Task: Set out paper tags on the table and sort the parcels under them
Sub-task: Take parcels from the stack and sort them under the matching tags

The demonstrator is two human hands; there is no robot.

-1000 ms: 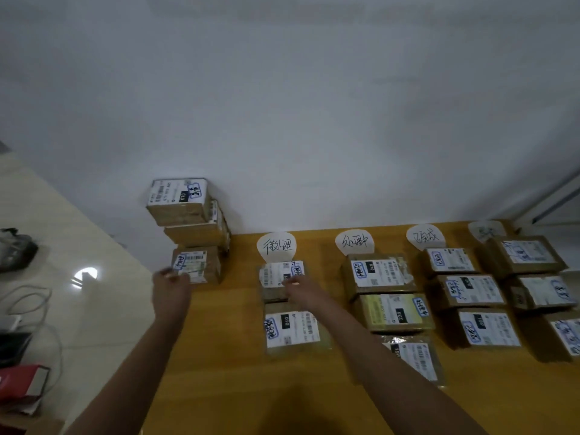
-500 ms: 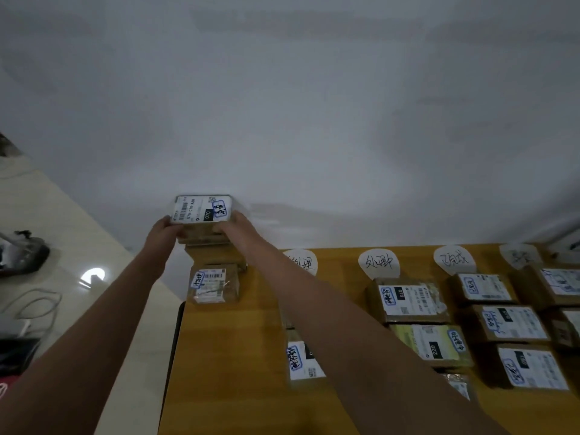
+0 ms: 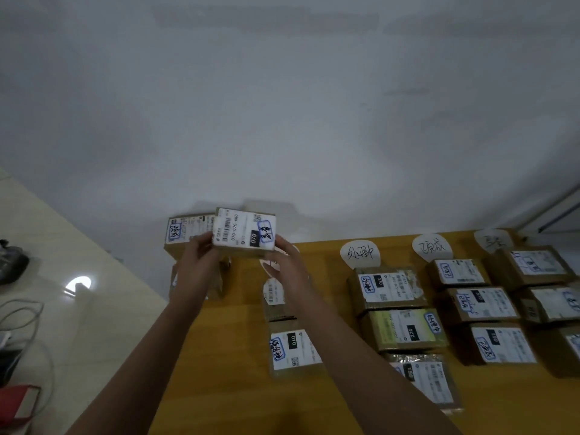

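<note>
Cardboard parcel gripped at its ends by the left hand and right hand, raised above the unsorted stack at the worktop's left end. Most parcels already sit in columns under paper tags; few remain.

The parcel between the left grip and right grip was brown cardboard faced with a matt white paper label. Right of the grips, the surface looked like smooth yellow wood carrying matt paper tags. Left of them, the pale floor was glossy tile catching a bright reflection.
</note>
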